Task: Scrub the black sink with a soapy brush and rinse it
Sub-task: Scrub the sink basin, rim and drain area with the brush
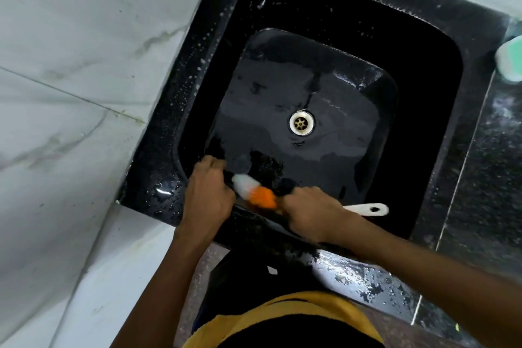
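Here, a person in a yellow-trimmed top (285, 316) leaned over the black sink (423, 70), set between white marbled tiles (70, 65) and a wet dark counter (480, 150). At the sink's near edge, the left hand (207, 192) gripped a blurred white bottle with an orange end (252, 189), tipped toward the right hand (313, 212). The right hand was closed around a brush whose white handle (367, 209) stuck out rightward over the basin. The metal drain (301, 122) sat mid-basin. A white-and-green object (511, 59) rested at the counter's far right edge.
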### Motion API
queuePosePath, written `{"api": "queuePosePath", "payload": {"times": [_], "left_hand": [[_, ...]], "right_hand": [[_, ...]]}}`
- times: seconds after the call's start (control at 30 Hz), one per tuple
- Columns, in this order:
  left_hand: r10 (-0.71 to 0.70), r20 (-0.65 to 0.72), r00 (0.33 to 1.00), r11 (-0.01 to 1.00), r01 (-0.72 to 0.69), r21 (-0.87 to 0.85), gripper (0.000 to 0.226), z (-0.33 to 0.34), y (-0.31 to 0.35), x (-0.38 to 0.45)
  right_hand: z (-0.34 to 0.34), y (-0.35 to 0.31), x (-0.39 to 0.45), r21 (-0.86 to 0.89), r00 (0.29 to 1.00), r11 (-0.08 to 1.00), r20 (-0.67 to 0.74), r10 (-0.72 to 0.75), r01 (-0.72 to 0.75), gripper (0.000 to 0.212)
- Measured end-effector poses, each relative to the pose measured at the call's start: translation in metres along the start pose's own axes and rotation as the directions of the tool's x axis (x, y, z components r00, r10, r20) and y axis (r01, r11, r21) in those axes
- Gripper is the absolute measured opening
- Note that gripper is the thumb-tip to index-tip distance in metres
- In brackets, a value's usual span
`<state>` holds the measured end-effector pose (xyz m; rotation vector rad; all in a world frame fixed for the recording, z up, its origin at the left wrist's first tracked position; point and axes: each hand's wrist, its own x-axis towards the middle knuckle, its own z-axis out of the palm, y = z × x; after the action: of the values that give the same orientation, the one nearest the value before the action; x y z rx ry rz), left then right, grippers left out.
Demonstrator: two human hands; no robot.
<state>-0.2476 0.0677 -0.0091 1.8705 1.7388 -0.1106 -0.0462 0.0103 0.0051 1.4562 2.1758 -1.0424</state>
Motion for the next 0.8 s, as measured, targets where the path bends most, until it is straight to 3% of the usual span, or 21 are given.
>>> {"api": "queuePosePath", "payload": {"times": [0.1, 0.17, 0.43, 0.67, 0.73, 0.8], "left_hand": [[-0.016, -0.019, 1.000, 0.999, 0.016, -0.028, 0.051, 0.001, -0.001, 0.001], [-0.027, -0.030, 0.999, 0.999, 0.026, -0.038, 0.051, 0.000, 0.001, 0.002], [0.005, -0.043, 0.999, 0.999, -0.003, 0.048, 0.041, 0.004, -0.001, 0.000], [0.016, -0.125, 0.992, 0.998, -0.008, 0.061, 0.040, 0.015, -0.006, 0.001], [0.008, -0.146, 0.989, 0.999, 0.000, 0.051, 0.038, 0.017, -0.006, 0.000], [0.009, -0.159, 0.987, 0.999, -0.001, 0.049, 0.038, 0.019, -0.005, 0.000]], "right_hand": [[0.015, -0.007, 0.052, 0.131, 0.993, 0.990, -0.115, -0.032, 0.047, 0.012], [0.020, -0.006, 0.081, 0.128, 0.991, 0.990, -0.132, -0.036, 0.053, 0.015], [-0.009, 0.050, 0.139, -0.230, 0.981, 0.970, -0.193, 0.029, -0.074, 0.025], [-0.097, 0.096, 0.203, -0.212, 0.867, 0.903, -0.426, 0.259, -0.374, 0.029], [-0.104, 0.100, 0.201, -0.252, 0.873, 0.895, -0.425, 0.240, -0.368, 0.028], [-0.100, 0.104, 0.191, -0.363, 0.930, 0.893, -0.342, 0.136, -0.265, 0.026]]}}
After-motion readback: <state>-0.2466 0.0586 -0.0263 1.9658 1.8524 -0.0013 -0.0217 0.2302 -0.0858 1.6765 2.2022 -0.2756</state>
